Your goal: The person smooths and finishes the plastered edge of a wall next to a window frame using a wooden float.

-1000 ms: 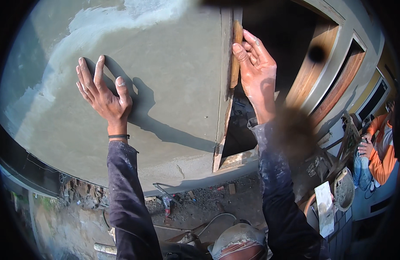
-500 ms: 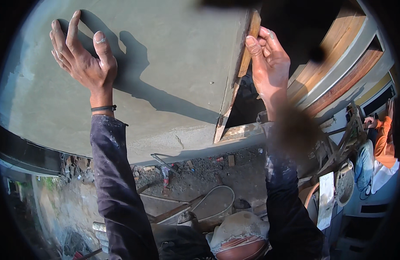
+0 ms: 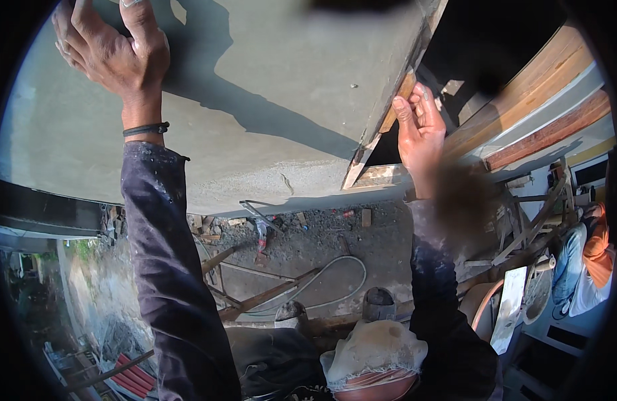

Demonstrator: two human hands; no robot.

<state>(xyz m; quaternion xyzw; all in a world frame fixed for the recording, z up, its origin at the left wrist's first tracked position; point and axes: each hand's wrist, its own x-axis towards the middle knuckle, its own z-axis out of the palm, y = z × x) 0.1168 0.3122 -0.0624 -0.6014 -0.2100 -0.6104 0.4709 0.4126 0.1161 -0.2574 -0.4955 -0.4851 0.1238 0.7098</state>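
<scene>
My left hand (image 3: 111,47) is at upper left, fingers spread, against or very near the grey plastered wall (image 3: 275,73), its shadow falling across the surface. My right hand (image 3: 420,134) has thumb and fingers curled on a wooden strip (image 3: 398,100) along the right edge of that wall, beside a dark opening (image 3: 472,43). The strip's lower end looks rough and pale. A dark blurred patch in the picture hides part of my right wrist.
A worker in orange sleeves (image 3: 595,247) sits at far right, near a mortar bucket (image 3: 539,297), a white board (image 3: 510,311) and timber scaffolding (image 3: 542,214). Below lie rubble (image 3: 301,220), a looped hose (image 3: 345,260) and planks (image 3: 245,301). Wooden frames (image 3: 542,73) line the right.
My view has shifted, so the wall's lower edge sits higher in the picture. My left hand appears further up and left; my right hand appears further right and lower, still on the strip.
</scene>
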